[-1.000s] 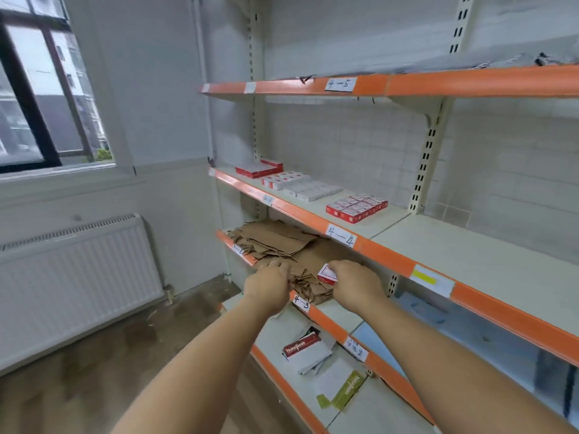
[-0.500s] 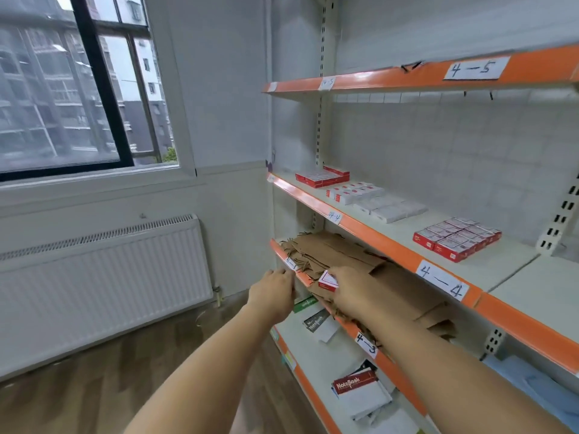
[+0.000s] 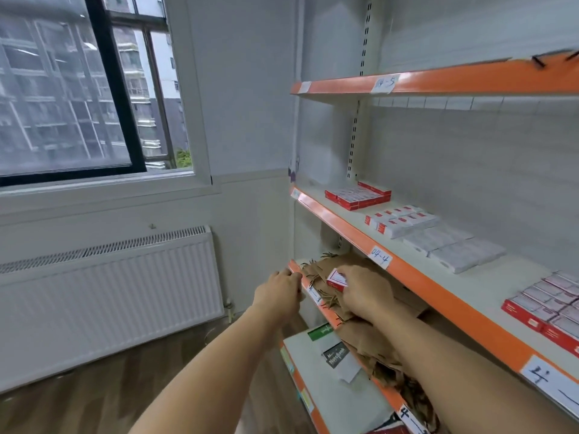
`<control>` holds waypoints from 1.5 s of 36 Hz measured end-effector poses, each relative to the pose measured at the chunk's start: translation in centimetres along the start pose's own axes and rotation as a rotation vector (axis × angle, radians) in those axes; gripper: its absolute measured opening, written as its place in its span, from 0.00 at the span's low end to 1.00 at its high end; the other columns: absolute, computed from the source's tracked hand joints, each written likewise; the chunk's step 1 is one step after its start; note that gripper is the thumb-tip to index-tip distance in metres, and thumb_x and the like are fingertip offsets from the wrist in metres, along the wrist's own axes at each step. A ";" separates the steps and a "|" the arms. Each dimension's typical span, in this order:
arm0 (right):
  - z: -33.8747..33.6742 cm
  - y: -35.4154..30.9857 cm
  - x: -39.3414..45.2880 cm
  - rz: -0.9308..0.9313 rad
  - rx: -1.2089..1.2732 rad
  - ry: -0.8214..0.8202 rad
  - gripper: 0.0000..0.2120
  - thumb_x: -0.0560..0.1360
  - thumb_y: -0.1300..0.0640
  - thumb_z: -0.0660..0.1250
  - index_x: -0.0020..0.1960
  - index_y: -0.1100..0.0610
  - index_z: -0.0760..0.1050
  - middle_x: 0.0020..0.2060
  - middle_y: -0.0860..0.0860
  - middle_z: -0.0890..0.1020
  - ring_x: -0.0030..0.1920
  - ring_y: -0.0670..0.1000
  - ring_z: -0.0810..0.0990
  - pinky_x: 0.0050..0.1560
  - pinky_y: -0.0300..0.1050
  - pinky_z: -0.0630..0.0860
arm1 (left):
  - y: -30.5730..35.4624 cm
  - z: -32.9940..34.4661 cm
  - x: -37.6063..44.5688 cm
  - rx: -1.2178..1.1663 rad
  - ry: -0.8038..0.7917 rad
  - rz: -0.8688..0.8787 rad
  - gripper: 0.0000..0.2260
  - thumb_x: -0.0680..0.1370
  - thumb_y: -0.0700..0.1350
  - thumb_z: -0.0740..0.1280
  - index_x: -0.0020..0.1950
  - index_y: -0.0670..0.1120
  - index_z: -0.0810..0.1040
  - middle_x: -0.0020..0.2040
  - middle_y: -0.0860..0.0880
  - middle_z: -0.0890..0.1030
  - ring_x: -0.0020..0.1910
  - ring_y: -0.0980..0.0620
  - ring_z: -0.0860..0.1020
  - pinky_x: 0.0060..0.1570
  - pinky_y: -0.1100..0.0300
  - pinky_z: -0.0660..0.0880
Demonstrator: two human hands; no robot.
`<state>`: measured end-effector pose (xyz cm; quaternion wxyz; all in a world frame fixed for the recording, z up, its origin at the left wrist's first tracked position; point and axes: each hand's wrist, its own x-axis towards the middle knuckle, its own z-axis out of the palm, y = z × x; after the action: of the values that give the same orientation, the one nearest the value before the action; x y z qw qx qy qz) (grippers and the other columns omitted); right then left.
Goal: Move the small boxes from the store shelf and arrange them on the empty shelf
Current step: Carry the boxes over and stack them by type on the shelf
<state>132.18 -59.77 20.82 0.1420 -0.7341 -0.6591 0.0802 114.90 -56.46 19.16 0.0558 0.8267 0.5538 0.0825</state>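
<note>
Both forearms stretched forward from the bottom edge. Left hand (image 3: 279, 292) at the front lip of the brown-paper shelf (image 3: 326, 311), fingers curled against the orange edge; whether gripping it or only resting there, cannot tell. Right hand (image 3: 363, 292) just beside, over the brown paper bags (image 3: 360, 336), fingers curled round a small red-and-white box (image 3: 337, 279) held tilted above the bags. Below, a lower shelf (image 3: 316, 389) carrying a green booklet (image 3: 319, 332) and a dark notebook (image 3: 336, 357) lying flat. Farther up and right, the shelf marked 04-4 (image 3: 416, 277), holding groups of small boxes: red ones (image 3: 546, 311) at the near right, white ones (image 3: 454, 249) in the middle, red-and-white ones (image 3: 398, 219) beyond, and a red stack (image 3: 358, 194) at the far end by the wall. Above that, a top shelf (image 3: 438, 81) with a paper label reading 04-5. Off to the left, a white radiator (image 3: 109, 289) under a dark-framed window (image 3: 78, 86), wooden floor (image 3: 94, 393) beneath.
</note>
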 end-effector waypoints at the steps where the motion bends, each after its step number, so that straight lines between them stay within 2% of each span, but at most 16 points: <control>1: 0.1 -0.2 1.0 0.005 -0.002 0.000 0.18 0.76 0.54 0.67 0.65 0.48 0.71 0.56 0.48 0.80 0.53 0.50 0.81 0.44 0.37 0.72 | -0.5 0.0 1.0 -0.004 0.005 0.010 0.16 0.81 0.47 0.59 0.69 0.48 0.69 0.65 0.48 0.71 0.63 0.47 0.70 0.54 0.50 0.74; 5: 0.7 -1.5 5.2 0.027 -0.006 -0.012 0.19 0.76 0.54 0.67 0.66 0.51 0.71 0.58 0.50 0.80 0.57 0.52 0.80 0.55 0.45 0.77 | -2.7 -0.1 5.3 -0.017 0.018 0.048 0.15 0.82 0.48 0.59 0.68 0.50 0.69 0.62 0.49 0.72 0.62 0.48 0.71 0.51 0.52 0.75; 8: 1.2 -2.3 8.7 0.045 -0.016 0.043 0.20 0.76 0.56 0.67 0.67 0.52 0.70 0.61 0.50 0.78 0.60 0.53 0.78 0.59 0.49 0.76 | -4.8 -0.4 9.0 -0.010 0.017 0.092 0.11 0.82 0.48 0.58 0.63 0.48 0.72 0.60 0.48 0.73 0.60 0.47 0.71 0.51 0.50 0.76; 10: 1.4 -3.0 11.1 0.072 -0.025 0.071 0.20 0.77 0.57 0.66 0.68 0.52 0.70 0.62 0.50 0.78 0.62 0.53 0.77 0.60 0.48 0.75 | -6.4 -0.7 11.6 -0.012 0.012 0.125 0.10 0.82 0.48 0.58 0.61 0.48 0.72 0.59 0.48 0.73 0.59 0.48 0.71 0.51 0.50 0.76; 15: 2.0 -4.9 16.5 0.159 -0.039 0.106 0.21 0.77 0.58 0.65 0.69 0.52 0.68 0.65 0.50 0.76 0.65 0.54 0.74 0.62 0.48 0.73 | -10.0 -1.8 17.3 -0.005 -0.014 0.213 0.12 0.82 0.48 0.57 0.64 0.48 0.71 0.60 0.48 0.72 0.60 0.47 0.71 0.52 0.51 0.76; 25: 3.0 -5.6 24.4 0.286 -0.089 0.168 0.20 0.76 0.63 0.62 0.67 0.54 0.70 0.61 0.52 0.78 0.60 0.54 0.76 0.55 0.46 0.74 | -13.6 -1.8 26.9 -0.007 -0.067 0.330 0.15 0.82 0.49 0.57 0.69 0.49 0.68 0.64 0.48 0.71 0.63 0.47 0.69 0.54 0.50 0.75; 30: 3.1 -4.7 28.1 0.329 -0.127 0.202 0.18 0.77 0.59 0.62 0.67 0.54 0.70 0.60 0.53 0.76 0.58 0.54 0.77 0.54 0.47 0.75 | -13.7 -1.0 31.6 -0.032 -0.054 0.375 0.18 0.82 0.49 0.57 0.72 0.50 0.65 0.67 0.49 0.69 0.65 0.48 0.68 0.55 0.50 0.76; 35: 2.4 -3.1 32.3 0.366 -0.135 0.253 0.18 0.77 0.59 0.60 0.67 0.54 0.69 0.61 0.53 0.74 0.59 0.55 0.76 0.56 0.50 0.76 | -13.0 -0.8 36.5 -0.041 -0.020 0.444 0.19 0.82 0.49 0.57 0.74 0.49 0.64 0.70 0.49 0.66 0.67 0.47 0.67 0.59 0.52 0.71; 44: 0.6 0.7 37.8 0.460 -0.094 0.344 0.20 0.77 0.59 0.62 0.68 0.54 0.67 0.60 0.51 0.75 0.58 0.54 0.77 0.52 0.48 0.77 | -10.6 -1.1 45.4 -0.075 0.011 0.505 0.19 0.82 0.49 0.59 0.73 0.49 0.65 0.69 0.50 0.67 0.68 0.49 0.65 0.60 0.52 0.70; 50: -0.6 2.8 40.3 0.524 -0.055 0.374 0.23 0.77 0.59 0.63 0.71 0.54 0.66 0.64 0.52 0.73 0.61 0.54 0.76 0.56 0.47 0.74 | -9.0 -0.4 50.3 -0.074 -0.015 0.537 0.18 0.81 0.48 0.59 0.71 0.49 0.66 0.69 0.50 0.67 0.68 0.49 0.65 0.59 0.52 0.71; 54: -0.6 4.1 41.9 0.546 -0.010 0.399 0.23 0.75 0.61 0.64 0.69 0.52 0.67 0.64 0.50 0.74 0.60 0.52 0.77 0.56 0.47 0.75 | -8.0 0.2 53.3 -0.066 -0.021 0.578 0.18 0.82 0.48 0.58 0.71 0.49 0.65 0.68 0.50 0.67 0.68 0.50 0.64 0.57 0.53 0.71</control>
<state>141.17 -18.70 23.07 0.2377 -0.8855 -0.3978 -0.0332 127.53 -4.11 21.48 0.0627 0.9487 0.2917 0.1044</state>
